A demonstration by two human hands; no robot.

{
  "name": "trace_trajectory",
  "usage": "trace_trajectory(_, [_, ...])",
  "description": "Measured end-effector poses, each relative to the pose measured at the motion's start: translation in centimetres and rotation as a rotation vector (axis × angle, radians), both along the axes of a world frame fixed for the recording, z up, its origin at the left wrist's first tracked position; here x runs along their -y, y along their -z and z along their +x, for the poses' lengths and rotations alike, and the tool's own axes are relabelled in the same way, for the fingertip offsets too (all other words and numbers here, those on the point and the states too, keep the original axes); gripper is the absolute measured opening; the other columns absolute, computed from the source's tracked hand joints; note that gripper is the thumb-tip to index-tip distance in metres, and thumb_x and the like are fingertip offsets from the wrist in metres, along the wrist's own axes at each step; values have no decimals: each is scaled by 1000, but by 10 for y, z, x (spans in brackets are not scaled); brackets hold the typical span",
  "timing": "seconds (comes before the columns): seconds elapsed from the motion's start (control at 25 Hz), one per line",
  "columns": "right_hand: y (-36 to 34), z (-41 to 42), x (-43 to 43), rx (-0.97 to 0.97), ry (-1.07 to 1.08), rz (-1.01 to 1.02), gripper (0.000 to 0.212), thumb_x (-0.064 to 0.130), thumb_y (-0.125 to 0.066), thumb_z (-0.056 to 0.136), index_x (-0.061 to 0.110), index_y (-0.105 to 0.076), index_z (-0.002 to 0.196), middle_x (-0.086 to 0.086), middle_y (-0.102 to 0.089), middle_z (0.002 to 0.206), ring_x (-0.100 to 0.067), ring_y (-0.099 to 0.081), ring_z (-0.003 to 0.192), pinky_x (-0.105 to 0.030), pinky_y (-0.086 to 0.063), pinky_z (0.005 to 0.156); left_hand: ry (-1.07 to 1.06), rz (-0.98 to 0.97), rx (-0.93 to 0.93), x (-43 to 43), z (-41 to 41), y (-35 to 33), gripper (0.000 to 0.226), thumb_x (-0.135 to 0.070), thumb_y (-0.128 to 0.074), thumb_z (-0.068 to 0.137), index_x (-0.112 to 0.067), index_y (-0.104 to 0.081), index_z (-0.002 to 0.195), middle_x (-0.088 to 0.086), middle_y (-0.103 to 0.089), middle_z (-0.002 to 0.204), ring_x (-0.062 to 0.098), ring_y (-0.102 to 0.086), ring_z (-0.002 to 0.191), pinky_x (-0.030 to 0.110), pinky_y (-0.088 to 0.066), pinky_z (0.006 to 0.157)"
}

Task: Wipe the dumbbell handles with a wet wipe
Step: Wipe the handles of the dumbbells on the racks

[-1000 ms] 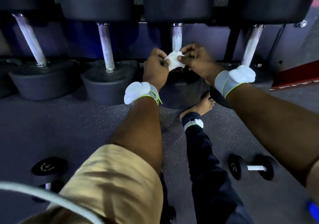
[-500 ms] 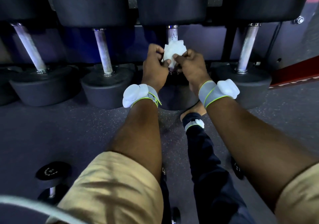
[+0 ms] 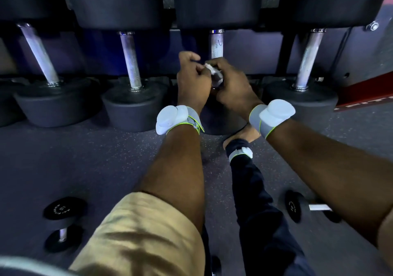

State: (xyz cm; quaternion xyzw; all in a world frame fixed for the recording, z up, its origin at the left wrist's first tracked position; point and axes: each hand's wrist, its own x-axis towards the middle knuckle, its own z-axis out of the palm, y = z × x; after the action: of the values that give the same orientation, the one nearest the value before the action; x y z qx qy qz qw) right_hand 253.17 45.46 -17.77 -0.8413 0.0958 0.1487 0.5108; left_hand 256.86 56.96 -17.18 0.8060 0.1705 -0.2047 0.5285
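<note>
Hands [image 3: 231,86] w/ wipe [image 3: 212,70] — lower on handle [image 3: 217,46]

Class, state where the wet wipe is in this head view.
The wet wipe sits centre-frame, bunched between the fingertips of the left hand and right hand, at the lower part of the third dumbbell handle from the left.

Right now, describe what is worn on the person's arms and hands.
The left hand and right hand are bare, without gloves. Each wrist carries a grey band edged in lime green, topped by a rounded white pod: left band, right band. A tan sleeve covers the left upper arm.
</note>
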Motion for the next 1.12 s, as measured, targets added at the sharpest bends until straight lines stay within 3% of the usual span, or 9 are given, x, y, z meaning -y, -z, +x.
trace_trajectory(0.08, [2,4,6,0,141,-35,39,11,-67,77,9,-54,114,1,-65,97,-12,-60,80,-18,-47,73,-42,-22,12,1,-6,-3,32,4,-50,78,-22,-41,94,3,-61,73,12,-60,59,24,-50,60])
trace_trajectory(0.16, [8,10,15,15,143,-116,38,11,-64,78,10,-51,113,1,-63,99,-18,-58,83,-20,-41,74,-45,68,15,-2,-15,-1,32,4,-50,77,-18,-42,99,0,-60,82,14,-61,73,27,-49,75])
trace_trajectory(0.28, [27,13,26,28,-137,-263,31,19,-57,84,17,-59,114,-7,-61,107,-28,-58,97,-29,-41,83,109,238,-127,1,-38,6,40,-17,-64,77,-19,-46,113,0,-57,115,25,-51,114,42,-37,101])
trace_trajectory(0.44, [33,12,38,92,-531,-440,31,36,-47,90,31,-67,113,-7,-55,113,-35,-60,96,-39,-50,77,287,373,-238,14,-61,6,87,-51,-80,65,-21,-38,135,1,-36,146,24,-22,142,56,-17,111])
trace_trajectory(0.52, [27,23,44,134,-651,-561,35,44,-42,91,37,-66,117,-4,-58,113,-36,-62,92,-39,-48,72,294,349,-249,12,-58,6,98,-56,-82,61,-22,-33,139,0,-28,153,23,-14,146,61,-13,113])
trace_trajectory(0.64, [23,43,43,157,-525,-663,43,50,-37,91,38,-65,121,0,-63,110,-34,-63,98,-40,-50,76,346,293,-297,5,-52,4,104,-55,-82,65,-23,-25,145,-2,-17,159,22,-4,148,64,-8,114])
trace_trajectory(0.8, [17,38,34,142,-826,-741,39,41,-39,91,33,-65,119,-3,-65,112,-34,-64,96,-37,-46,73,400,279,-354,3,-48,1,117,-55,-81,67,-23,-8,153,-5,-7,162,22,3,149,65,-3,114])
trace_trajectory(0.92, [10,52,30,112,-670,-812,32,37,-47,95,33,-66,121,-6,-66,116,-37,-64,101,-40,-47,79,444,287,-394,-1,-45,-1,123,-56,-79,70,-24,3,155,-5,-1,163,24,5,150,66,-5,114])
trace_trajectory(1.12, [0,73,17,45,-688,-915,30,35,-50,94,25,-70,114,-17,-68,107,-41,-64,95,-40,-48,75,507,273,-400,-1,-39,-7,124,-52,-77,76,-17,11,156,0,1,164,26,6,150,55,-1,117])
